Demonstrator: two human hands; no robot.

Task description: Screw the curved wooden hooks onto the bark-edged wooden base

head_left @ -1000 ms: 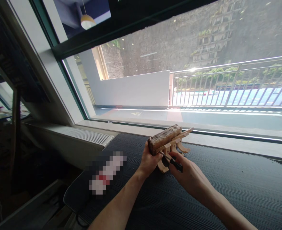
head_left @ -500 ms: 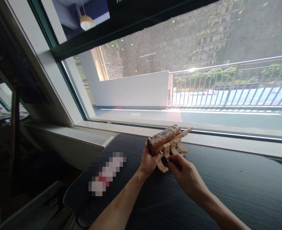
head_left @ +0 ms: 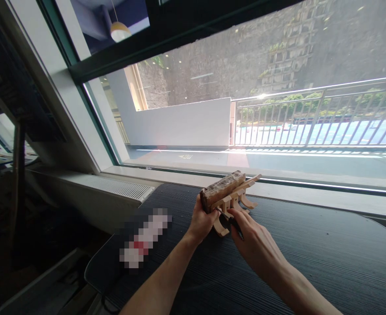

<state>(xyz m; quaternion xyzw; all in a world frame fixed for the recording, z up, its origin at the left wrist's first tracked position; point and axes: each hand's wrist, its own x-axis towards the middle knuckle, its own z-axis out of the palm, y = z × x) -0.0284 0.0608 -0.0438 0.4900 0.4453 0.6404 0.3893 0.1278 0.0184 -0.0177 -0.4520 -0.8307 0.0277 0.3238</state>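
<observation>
A wooden hook rack [head_left: 224,189], with a rough, bark-like block along its top and several pale curved hooks below, is held tilted above the dark table. My left hand [head_left: 202,222] is closed around its near left end, the thumb close to the nearest hook [head_left: 220,228]. Between the thumb and fingers of my right hand [head_left: 252,234] is a screwdriver [head_left: 235,224] with a dark handle and a thin metal shaft. Its shaft points up and left at the rack beside my left thumb; the tip is too small to make out.
The dark ribbed table [head_left: 311,245] reaches to the window sill. On its left part lies a pixelated pink-and-red item [head_left: 145,243]. A white grilled radiator cover [head_left: 127,187] stands beyond the left edge, and a large window [head_left: 183,127] rises behind.
My right fingers have shifted and straightened along the screwdriver, and more of its dark handle shows. The rack and my left hand have barely moved.
</observation>
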